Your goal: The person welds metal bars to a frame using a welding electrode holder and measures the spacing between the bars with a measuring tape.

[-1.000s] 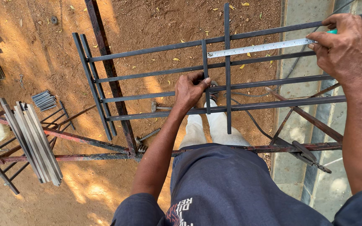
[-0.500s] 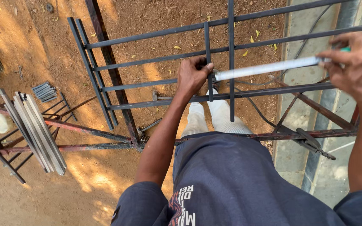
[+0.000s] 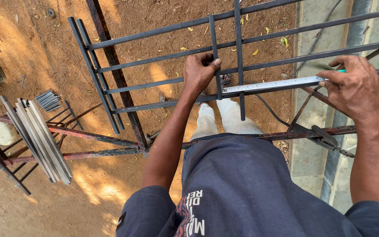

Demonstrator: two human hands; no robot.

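Fingers [image 3: 211,66] of the left hand [image 3: 200,72] pin the tape [image 3: 273,84] to the grille [image 3: 154,57], the right hand [image 3: 356,87] apparently clenching its case; a slipping end would likely spoil the reading.

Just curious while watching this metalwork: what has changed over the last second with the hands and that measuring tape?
The measuring tape came down from an upper bar of the metal grille to a lower one. The right hand carried its far end down; the left hand shifted slightly, pinning the tape's tip at a short upright bar. Both hands kept their hold, and the grille stayed put.
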